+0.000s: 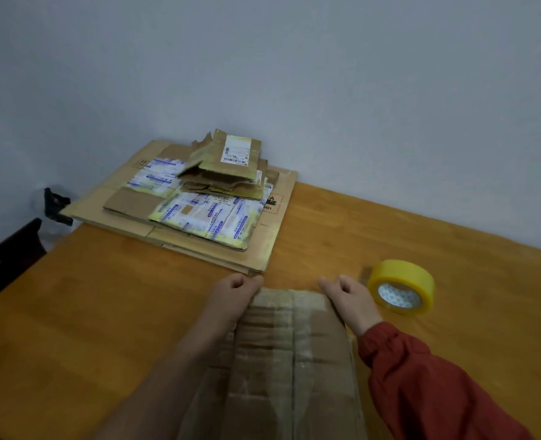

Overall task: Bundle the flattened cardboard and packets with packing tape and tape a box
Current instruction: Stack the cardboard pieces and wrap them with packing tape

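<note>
A brown cardboard box [282, 360] with old tape strips along its top stands on the wooden table [104, 312] right in front of me. My left hand [231, 296] grips its far left corner with curled fingers. At the far right corner, my right hand [348, 296] holds on in the same way. A yellow roll of packing tape [402, 287] lies on the table just right of my right hand. At the back left lies a stack of flattened cardboard [263, 249] with white-and-blue packets [205, 217] and torn box pieces [228, 163] on top.
A grey wall runs behind the table. Left of the table stand dark furniture [6, 249] and a black object [55, 204]. The flattened cardboard overhangs the table's back left edge. Bare tabletop stretches along the left and the far right.
</note>
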